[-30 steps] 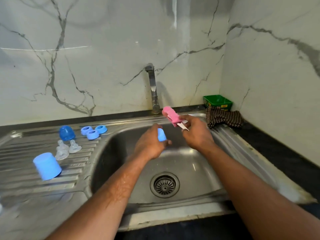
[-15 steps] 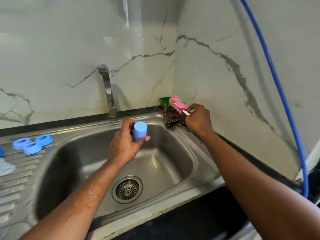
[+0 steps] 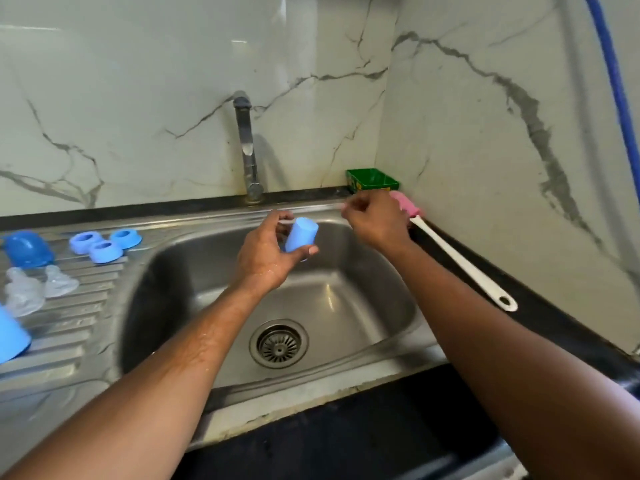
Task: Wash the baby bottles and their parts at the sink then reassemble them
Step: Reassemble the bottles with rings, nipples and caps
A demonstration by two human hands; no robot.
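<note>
My left hand [image 3: 266,251] grips a small light-blue bottle [image 3: 300,236] over the steel sink basin [image 3: 363,296]. My right hand [image 3: 375,221] hovers by the basin's back right corner, fingers loosely curled, holding nothing. The bottle brush [image 3: 460,261], with a pink sponge head and a white handle, lies on the dark counter just right of that hand. On the drainboard [image 3: 76,306] at the left lie three blue collar rings [image 3: 104,242], a dark blue dome cap [image 3: 27,249], clear silicone teats [image 3: 38,287] and another light-blue bottle [image 3: 8,336] at the frame edge.
The tap [image 3: 246,147] stands behind the basin, not running. A green box [image 3: 372,180] sits in the back right corner. A blue hose [image 3: 613,71] runs down the right wall. The drain strainer [image 3: 278,344] lies in the basin floor.
My right hand has let go of the pink brush, which now lies on the right counter. The left hand has tilted the blue bottle. The view swung back left.
</note>
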